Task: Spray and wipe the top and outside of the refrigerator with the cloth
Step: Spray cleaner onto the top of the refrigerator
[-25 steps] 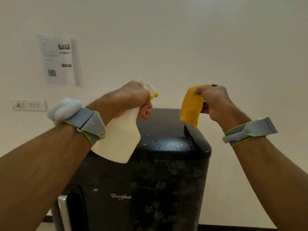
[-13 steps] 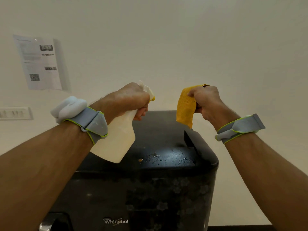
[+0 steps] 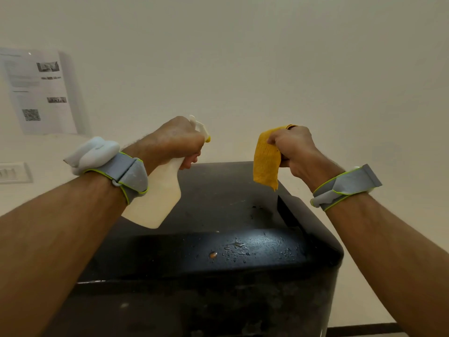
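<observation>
The left hand (image 3: 181,139) is curled round the neck of a pale, translucent spray bottle (image 3: 158,203). The bottle is held up in the air, its body slanting down and back toward the forearm. Its white head, with a yellow nozzle tip, points away over the refrigerator (image 3: 218,190). Whether a finger lies on the trigger cannot be told, since the back of the hand hides it.

The right hand (image 3: 295,147) is closed in a fist on a bunched yellow cloth (image 3: 266,161). The cloth's loose end hangs down from the fingers, clear of the surface beneath it. Both hands are raised side by side above the far half of the refrigerator's black top.

That top is wet near its front edge, where water droplets (image 3: 235,246) and one small amber-looking bead lie scattered in a patch of glare. A raised ridge runs along the top's right side. The door front below is dark and blurred, and it seems to carry a faint pattern.

Each forearm wears a grey wrist strap (image 3: 126,176) edged in lime green, and the left one carries a white pod (image 3: 94,152). On the cream wall (image 3: 267,57) behind, a printed sheet of paper (image 3: 41,93) hangs at the left, with a white switch plate (image 3: 12,172) below it.
</observation>
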### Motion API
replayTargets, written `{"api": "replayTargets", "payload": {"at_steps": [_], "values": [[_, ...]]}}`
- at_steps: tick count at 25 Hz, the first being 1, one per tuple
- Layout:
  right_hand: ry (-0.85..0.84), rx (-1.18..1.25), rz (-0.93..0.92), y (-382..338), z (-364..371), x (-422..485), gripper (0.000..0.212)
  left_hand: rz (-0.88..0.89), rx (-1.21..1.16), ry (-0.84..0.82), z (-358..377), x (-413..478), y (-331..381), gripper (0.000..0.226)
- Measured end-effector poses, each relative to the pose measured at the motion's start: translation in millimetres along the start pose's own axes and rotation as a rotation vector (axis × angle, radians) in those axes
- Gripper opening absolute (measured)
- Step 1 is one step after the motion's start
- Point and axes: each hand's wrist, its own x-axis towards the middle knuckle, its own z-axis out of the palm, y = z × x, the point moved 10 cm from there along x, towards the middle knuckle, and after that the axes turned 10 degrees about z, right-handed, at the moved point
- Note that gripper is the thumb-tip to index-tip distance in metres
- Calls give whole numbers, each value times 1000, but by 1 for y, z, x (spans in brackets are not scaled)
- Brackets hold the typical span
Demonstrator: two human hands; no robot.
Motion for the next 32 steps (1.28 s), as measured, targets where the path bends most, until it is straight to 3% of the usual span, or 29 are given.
{"api": "replayTargets", "payload": {"at_steps": [5, 12, 17, 23, 28, 32], "values": [[-12, -19, -11, -3, 14, 0, 16, -42, 60, -35, -13, 3, -21, 27], [-97, -30, -16, -10, 52, -18, 8, -80, 130, 138, -56, -13, -48, 17], [-157, -34, -19, -11, 74, -34, 13, -149, 124, 83, -78, -33, -72, 18], [-218, -34, -21, -13, 93, -52, 15, -186, 188, 185, -117, -66, -88, 22], [-242, -23, -30, -17, 102, -64, 16, -287, 109, 142, -131, -88, -107, 23], [-255, -23, -35, -19, 105, -72, 15, -235, 36, 213, -140, -94, -104, 13]]}}
